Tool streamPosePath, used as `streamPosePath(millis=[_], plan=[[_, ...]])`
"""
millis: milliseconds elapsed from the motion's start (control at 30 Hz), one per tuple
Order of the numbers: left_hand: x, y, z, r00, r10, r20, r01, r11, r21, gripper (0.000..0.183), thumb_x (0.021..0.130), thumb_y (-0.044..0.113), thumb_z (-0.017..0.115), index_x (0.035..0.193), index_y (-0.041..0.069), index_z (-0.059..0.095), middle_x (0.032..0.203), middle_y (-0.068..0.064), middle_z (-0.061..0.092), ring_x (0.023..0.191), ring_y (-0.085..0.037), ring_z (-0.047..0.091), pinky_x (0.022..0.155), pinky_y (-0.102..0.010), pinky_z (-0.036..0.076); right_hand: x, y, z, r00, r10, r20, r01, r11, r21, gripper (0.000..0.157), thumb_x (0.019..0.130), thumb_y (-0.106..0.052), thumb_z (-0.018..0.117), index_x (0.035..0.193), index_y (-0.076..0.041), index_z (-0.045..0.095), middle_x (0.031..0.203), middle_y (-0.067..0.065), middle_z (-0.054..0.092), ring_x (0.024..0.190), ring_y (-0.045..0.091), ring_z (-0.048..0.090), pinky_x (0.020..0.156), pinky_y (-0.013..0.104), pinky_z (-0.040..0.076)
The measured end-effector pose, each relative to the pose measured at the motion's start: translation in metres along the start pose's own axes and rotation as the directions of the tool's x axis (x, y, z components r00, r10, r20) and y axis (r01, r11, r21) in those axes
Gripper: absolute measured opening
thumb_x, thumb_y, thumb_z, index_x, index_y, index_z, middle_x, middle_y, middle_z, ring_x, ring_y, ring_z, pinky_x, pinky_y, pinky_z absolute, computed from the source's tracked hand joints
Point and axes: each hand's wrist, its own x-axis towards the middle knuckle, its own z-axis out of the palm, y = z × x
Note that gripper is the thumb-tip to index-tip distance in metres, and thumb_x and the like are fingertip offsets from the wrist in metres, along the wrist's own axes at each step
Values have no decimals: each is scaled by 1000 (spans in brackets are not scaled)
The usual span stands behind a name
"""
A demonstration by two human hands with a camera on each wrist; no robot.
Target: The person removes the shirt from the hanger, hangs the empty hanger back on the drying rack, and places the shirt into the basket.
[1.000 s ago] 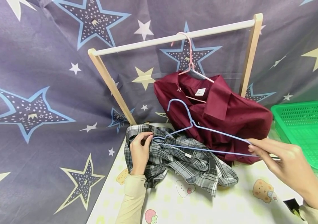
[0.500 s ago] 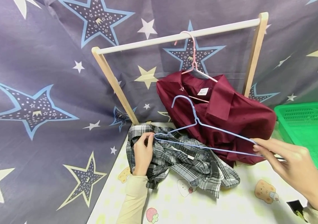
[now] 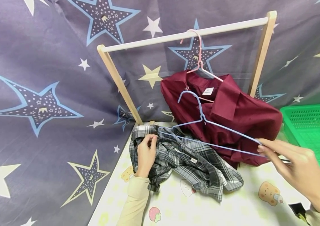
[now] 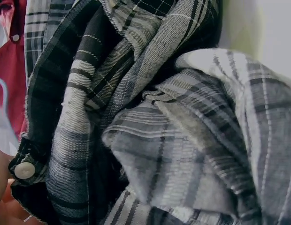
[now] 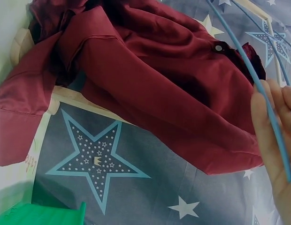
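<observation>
My left hand (image 3: 146,157) pinches the edge of a black, grey and white plaid shirt (image 3: 176,157) that lies crumpled on the table; a button (image 4: 25,170) shows beside those fingers in the left wrist view. A light blue wire hanger (image 3: 201,110) is held by its right end in my right hand (image 3: 298,166), between thumb and fingers. Its hook points up. The hanger's left end sits just above my left fingertips, over the plaid shirt; whether it touches the cloth I cannot tell. Its wire also crosses my right palm (image 5: 272,154) in the right wrist view.
Behind, a maroon shirt (image 3: 250,125) hangs on a pink hanger (image 3: 200,53) from the rail (image 3: 154,41) of a wooden rack. A green basket (image 3: 317,106) stands at the right. A star-patterned curtain (image 3: 64,62) closes off the back and left of the table (image 3: 199,213).
The hanger's left end has risen slightly, from beside my left fingertips to just above them. My left hand keeps its pinch on the plaid shirt. The head view has shifted a little left.
</observation>
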Motion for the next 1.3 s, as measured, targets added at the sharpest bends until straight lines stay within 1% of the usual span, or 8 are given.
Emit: streamPosePath(millis=[133, 233, 400, 533, 800, 967, 1200, 1300], plan=[[3, -1, -3, 1000, 7, -31, -8, 999, -36, 21, 100, 30, 59, 102, 15, 72, 90, 0, 73, 78, -11, 68, 70, -29, 54, 0, 0, 2, 1000, -6, 7, 6, 1000, -2, 51, 102, -43, 51, 96, 1, 77, 84, 1, 76, 95, -21, 58, 68, 2, 48], [9, 0, -9, 997, 28, -69, -33, 997, -68, 21, 99, 30, 61, 100, 12, 73, 89, -1, 74, 77, -11, 69, 70, -25, 55, 0, 0, 3, 1000, -15, 3, 15, 1000, 7, 51, 102, -42, 52, 95, 1, 77, 83, 1, 76, 94, -20, 59, 69, 2, 48], [25, 3, -19, 986, 79, -144, -93, 991, -94, 18, 96, 24, 66, 100, 8, 73, 87, -4, 75, 77, -15, 71, 68, -15, 54, 1, -1, 5, 1000, -18, -5, 18, 1000, 20, 51, 102, -41, 52, 95, 2, 77, 85, 0, 76, 90, -18, 60, 68, 2, 48], [39, 7, -27, 974, 106, -200, -127, 988, -94, 14, 95, 19, 68, 100, 7, 73, 85, -5, 74, 73, -15, 70, 64, -11, 50, 2, -2, 7, 1000, -22, -3, 22, 999, 24, 50, 102, -41, 52, 96, 2, 76, 86, 0, 77, 86, -16, 62, 63, 3, 47], [63, 10, -41, 953, 90, -290, -112, 992, -62, 13, 93, 18, 70, 100, 7, 72, 86, -6, 75, 73, -13, 69, 63, -9, 48, 1, -2, 10, 1000, -28, 1, 28, 999, 22, 49, 102, -40, 52, 98, 2, 76, 87, 0, 77, 86, -16, 62, 64, 4, 46], [78, 10, -47, 940, 75, -333, -102, 993, -63, 17, 93, 17, 69, 106, 5, 71, 91, -7, 74, 79, -16, 70, 67, -15, 53, 1, -2, 11, 1000, -13, 6, 13, 1000, 4, 49, 102, -41, 51, 99, 0, 77, 87, 1, 77, 84, -16, 61, 61, 6, 46], [97, 7, -50, 920, 52, -387, -99, 990, -103, 26, 92, 13, 71, 116, 4, 67, 104, -12, 70, 92, -24, 69, 76, -41, 59, 1, -3, 13, 1000, -2, 15, 2, 1000, -18, 49, 103, -42, 49, 101, -1, 77, 86, 0, 77, 77, -14, 60, 56, 10, 40], [102, 6, -48, 915, 52, -400, -94, 992, -85, 29, 92, 11, 70, 119, 4, 66, 111, -15, 65, 99, -29, 67, 79, -46, 58, 1, -4, 13, 1000, -1, 14, 2, 1000, -16, 49, 103, -42, 50, 101, -2, 77, 86, -1, 77, 76, -13, 60, 56, 10, 40]])
